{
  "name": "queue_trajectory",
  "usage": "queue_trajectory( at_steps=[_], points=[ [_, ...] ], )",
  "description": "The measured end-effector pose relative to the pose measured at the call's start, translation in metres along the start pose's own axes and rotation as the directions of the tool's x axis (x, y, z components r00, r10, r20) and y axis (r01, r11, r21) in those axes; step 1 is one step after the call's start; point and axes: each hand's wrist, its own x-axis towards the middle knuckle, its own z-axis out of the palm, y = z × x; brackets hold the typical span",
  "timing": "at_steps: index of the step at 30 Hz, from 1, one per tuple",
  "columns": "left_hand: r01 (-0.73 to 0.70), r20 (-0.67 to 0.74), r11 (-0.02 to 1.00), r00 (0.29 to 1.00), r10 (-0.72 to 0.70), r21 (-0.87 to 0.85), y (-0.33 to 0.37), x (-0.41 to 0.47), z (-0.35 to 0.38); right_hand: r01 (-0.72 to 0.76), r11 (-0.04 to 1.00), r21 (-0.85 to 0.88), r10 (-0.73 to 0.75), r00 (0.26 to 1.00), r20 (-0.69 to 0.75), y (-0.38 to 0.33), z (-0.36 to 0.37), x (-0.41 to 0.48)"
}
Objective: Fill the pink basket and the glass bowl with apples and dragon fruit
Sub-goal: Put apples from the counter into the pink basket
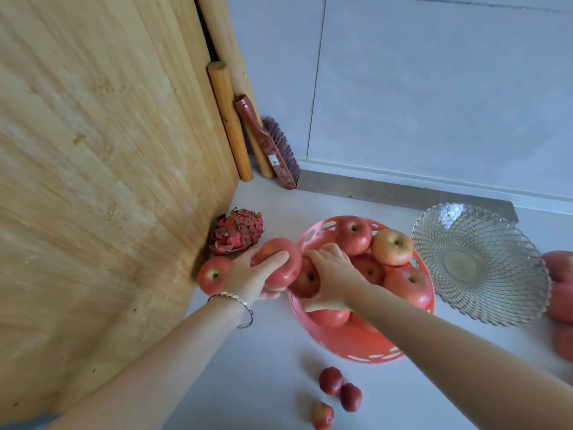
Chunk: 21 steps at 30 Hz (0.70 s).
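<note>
The pink basket (347, 346) sits mid-counter and holds several red apples (392, 247). My left hand (248, 276) grips a red apple (286, 268) just left of the basket's rim. My right hand (330, 276) lies curled over an apple (305, 282) at the basket's left side. Another apple (212, 274) lies on the counter behind my left wrist. A dragon fruit (237, 231) rests against the wooden board. The glass bowl (477, 262) stands to the right of the basket with no fruit in it.
A large wooden board (102, 181) leans at the left, with rolling pins (229, 119) and a red brush (269, 144) in the corner. Three small dark red fruits (339, 392) lie on the counter in front. More apples (562, 293) lie at the right edge.
</note>
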Motion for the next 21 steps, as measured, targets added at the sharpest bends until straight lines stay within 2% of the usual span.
queue_trajectory(
  at_steps=[3, 6, 8, 11, 14, 17, 18, 19, 21],
  points=[
    [0.085, 0.02, 0.989, 0.996, -0.083, -0.118, 0.003, -0.001, 0.003, -0.015, 0.999, 0.05, 0.015, 1.0, 0.003, 0.004, 0.003, 0.004],
    [0.086, 0.008, 0.987, 0.996, -0.086, -0.133, 0.004, 0.0, 0.005, -0.027, 0.998, 0.054, 0.025, 0.999, 0.04, 0.0, 0.0, 0.0],
    [0.051, -0.007, 0.996, 0.999, -0.052, -0.068, 0.004, 0.003, 0.008, -0.03, 0.983, 0.183, 0.023, 0.999, 0.037, -0.001, -0.01, -0.006],
    [-0.014, 0.018, 1.0, 1.0, 0.014, 0.013, 0.01, 0.004, 0.019, 0.11, 0.928, 0.356, -0.077, 0.992, -0.104, -0.004, -0.031, -0.02],
    [-0.137, 0.077, 0.972, 0.989, 0.125, 0.19, 0.016, 0.004, 0.037, 0.222, 0.907, 0.357, -0.159, 0.968, -0.196, -0.005, -0.048, -0.028],
    [-0.221, 0.126, 0.936, 0.973, 0.192, 0.274, 0.019, 0.006, 0.048, 0.198, 0.927, 0.319, -0.087, 0.94, -0.329, 0.007, -0.058, -0.025],
    [-0.278, 0.126, 0.902, 0.96, 0.25, 0.331, 0.017, 0.008, 0.047, 0.169, 0.921, 0.35, -0.033, 0.931, -0.364, 0.013, -0.061, -0.022],
    [-0.371, 0.138, 0.802, 0.927, 0.349, 0.467, 0.013, 0.011, 0.045, 0.141, 0.913, 0.384, 0.018, 0.924, -0.382, 0.019, -0.066, -0.018],
    [-0.482, 0.232, 0.451, 0.832, 0.503, 0.751, 0.003, 0.017, 0.041, 0.104, 0.918, 0.384, 0.039, 0.938, -0.346, 0.029, -0.073, -0.009]
  ],
)
